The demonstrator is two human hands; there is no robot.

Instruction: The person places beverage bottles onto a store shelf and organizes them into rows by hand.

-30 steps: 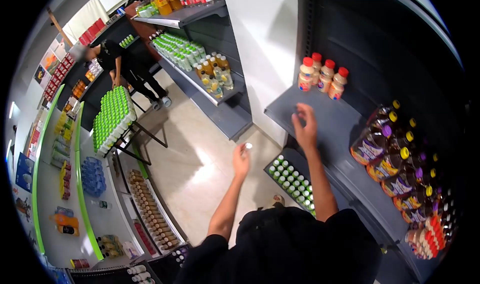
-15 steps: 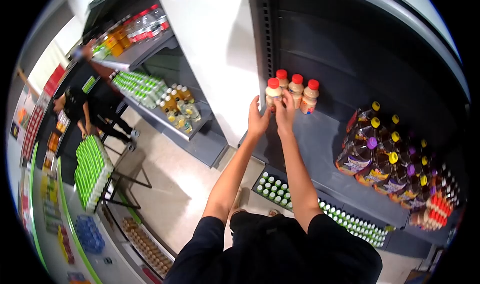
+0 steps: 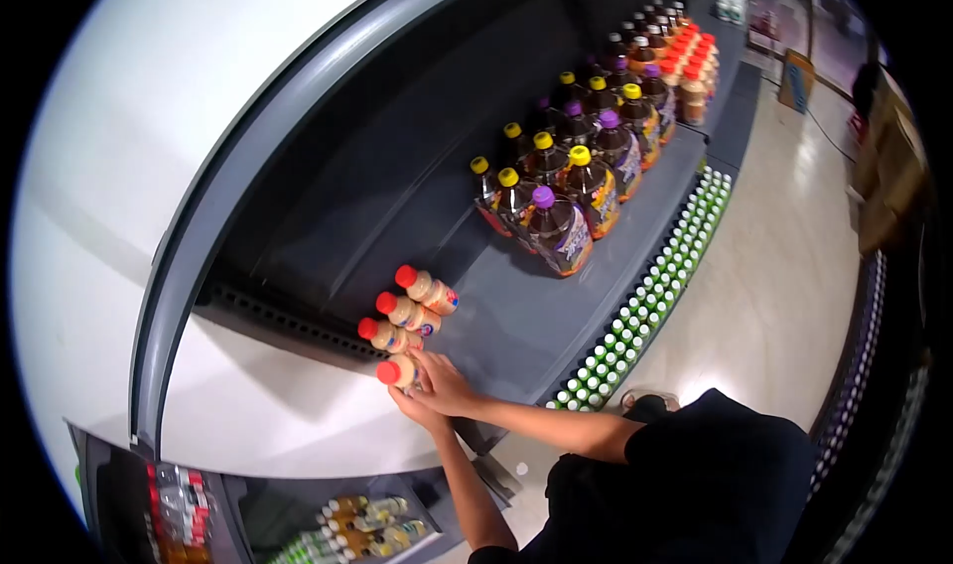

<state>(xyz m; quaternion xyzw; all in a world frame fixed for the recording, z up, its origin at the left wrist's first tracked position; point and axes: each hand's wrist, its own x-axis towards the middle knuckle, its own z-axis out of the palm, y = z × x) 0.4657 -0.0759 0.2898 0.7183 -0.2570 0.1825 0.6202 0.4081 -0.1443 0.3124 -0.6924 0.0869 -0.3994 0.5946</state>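
A red-capped bottle of pale beige drink [image 3: 401, 371] stands at the left end of the grey shelf [image 3: 496, 351]. Around its lower part are both hands: my left hand [image 3: 419, 407] on the near side, my right hand [image 3: 443, 385] on the side toward the shelf, with fingers bent against the bottle. Parts of the fingers and the bottle's base are hidden. Just beyond it, three similar red-capped bottles [image 3: 409, 313] stand in a short row.
Large dark bottles with yellow and purple caps [image 3: 561, 231] occupy the same shelf, with more red-capped bottles [image 3: 693, 82] farther along. Green bottles with white caps [image 3: 635, 316] line the lower shelf. A white pillar [image 3: 288, 405] and another drinks shelf [image 3: 427, 524] are at lower left.
The view has swung right and tilted. My hands first came together around the front red-capped bottle and remain at it. The other person and the green-topped stack have left the view.
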